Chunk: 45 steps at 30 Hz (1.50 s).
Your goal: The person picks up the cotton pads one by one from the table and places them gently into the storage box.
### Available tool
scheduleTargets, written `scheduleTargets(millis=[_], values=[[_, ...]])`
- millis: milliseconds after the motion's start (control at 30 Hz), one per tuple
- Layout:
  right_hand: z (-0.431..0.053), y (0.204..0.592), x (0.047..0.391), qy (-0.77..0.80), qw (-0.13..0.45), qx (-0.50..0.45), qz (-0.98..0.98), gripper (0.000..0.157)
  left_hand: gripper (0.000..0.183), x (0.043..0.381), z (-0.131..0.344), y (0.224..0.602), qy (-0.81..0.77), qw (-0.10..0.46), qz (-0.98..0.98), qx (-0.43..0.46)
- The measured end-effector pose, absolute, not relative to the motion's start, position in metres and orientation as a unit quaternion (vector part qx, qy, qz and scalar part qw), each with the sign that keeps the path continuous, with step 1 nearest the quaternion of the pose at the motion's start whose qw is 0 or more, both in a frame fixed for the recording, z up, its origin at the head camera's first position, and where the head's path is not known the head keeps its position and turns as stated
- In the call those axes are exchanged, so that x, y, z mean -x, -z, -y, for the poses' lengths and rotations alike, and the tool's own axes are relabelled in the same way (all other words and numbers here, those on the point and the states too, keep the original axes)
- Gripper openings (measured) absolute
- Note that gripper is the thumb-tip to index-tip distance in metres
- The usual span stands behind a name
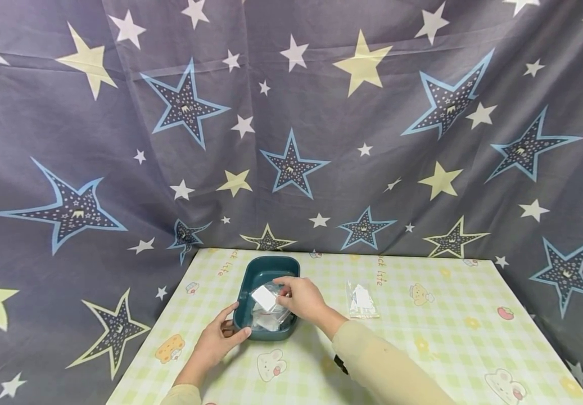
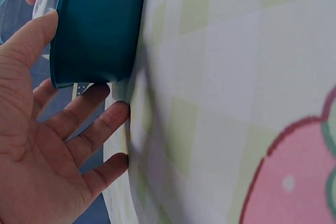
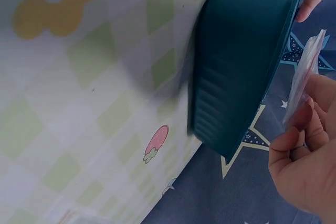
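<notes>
On the checked table stands a dark teal plastic bin (image 1: 271, 336), with several clear plastic bags (image 1: 267, 322) lying inside it. Over the bin my right hand (image 1: 305, 297) pinches a small clear bag with a white piece (image 1: 264, 298) in it. The right wrist view shows this bag (image 3: 306, 72) edge-on, between thumb and fingers. At the bin's near left corner my left hand (image 1: 217, 338) holds the wall between thumb and fingers. Seen from the left wrist, its thumb (image 2: 37, 38) lies at the rim and the lower fingers spread beside the bin.
To the right of the bin, another clear bag with white pieces (image 1: 362, 300) lies flat on the tablecloth (image 1: 433, 337). A dark curtain (image 1: 321, 185) printed with stars hangs behind the table's far edge.
</notes>
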State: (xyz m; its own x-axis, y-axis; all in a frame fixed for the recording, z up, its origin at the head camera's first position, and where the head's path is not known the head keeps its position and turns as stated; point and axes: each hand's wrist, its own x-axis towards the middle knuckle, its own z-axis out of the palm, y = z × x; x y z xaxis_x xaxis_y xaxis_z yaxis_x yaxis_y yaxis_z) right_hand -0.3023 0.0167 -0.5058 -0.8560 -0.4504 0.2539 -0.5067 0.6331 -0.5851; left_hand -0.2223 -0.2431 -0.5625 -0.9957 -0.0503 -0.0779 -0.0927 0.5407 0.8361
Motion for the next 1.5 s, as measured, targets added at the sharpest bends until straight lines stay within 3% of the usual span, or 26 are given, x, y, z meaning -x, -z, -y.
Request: scheduleTargets(millis=[1500], values=[[-0.036, 0.496, 0.299, -0.373, 0.042, -0.244, 0.894, 0.043, 0.087, 0.221, 0.240, 0.562, -0.476, 0.009, -0.878, 0.044]])
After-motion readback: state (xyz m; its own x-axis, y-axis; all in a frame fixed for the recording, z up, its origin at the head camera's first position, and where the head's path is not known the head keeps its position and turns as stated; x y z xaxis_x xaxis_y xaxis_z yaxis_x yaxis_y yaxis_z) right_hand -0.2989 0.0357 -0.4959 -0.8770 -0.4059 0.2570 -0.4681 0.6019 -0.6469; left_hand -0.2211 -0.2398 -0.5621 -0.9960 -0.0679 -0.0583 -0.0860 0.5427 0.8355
